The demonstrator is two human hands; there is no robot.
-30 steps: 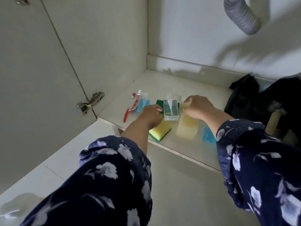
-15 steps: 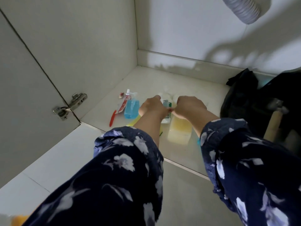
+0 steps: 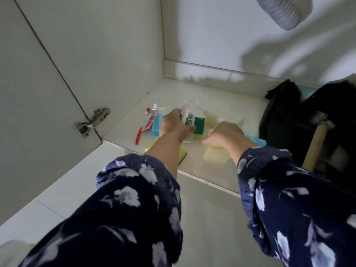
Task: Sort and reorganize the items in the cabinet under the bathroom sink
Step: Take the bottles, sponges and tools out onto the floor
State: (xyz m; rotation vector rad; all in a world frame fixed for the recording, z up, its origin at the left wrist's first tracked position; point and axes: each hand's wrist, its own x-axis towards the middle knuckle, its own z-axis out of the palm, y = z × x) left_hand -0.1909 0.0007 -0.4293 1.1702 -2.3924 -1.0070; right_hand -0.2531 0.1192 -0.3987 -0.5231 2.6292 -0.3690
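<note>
My left hand [image 3: 172, 125] grips a small clear pump bottle [image 3: 187, 119] and holds it upright on the cabinet floor [image 3: 221, 105], thumb in front and fingers behind. My right hand [image 3: 223, 134] hovers knuckles-up over a pale yellow bottle [image 3: 213, 158] lying on its side; its fingertips are hidden. Behind the clear bottle stands a green-and-yellow sponge [image 3: 199, 125]. A second yellow sponge [image 3: 183, 154] lies under my left forearm. To the left lie a blue bottle [image 3: 156, 126], a toothpaste tube [image 3: 152, 120] and a red toothbrush [image 3: 138, 134].
A black bag [image 3: 279, 116] fills the cabinet's right side, with a wooden-handled hammer [image 3: 316, 145] in front of it. A blue item [image 3: 257, 140] lies beside my right wrist. The grey drain hose [image 3: 279, 12] hangs at the top. The door hinge [image 3: 90, 122] is on the left.
My hands, together on the clear bottle half a second ago, have parted. The left keeps the bottle and has moved it back; the right has drawn off to the right.
</note>
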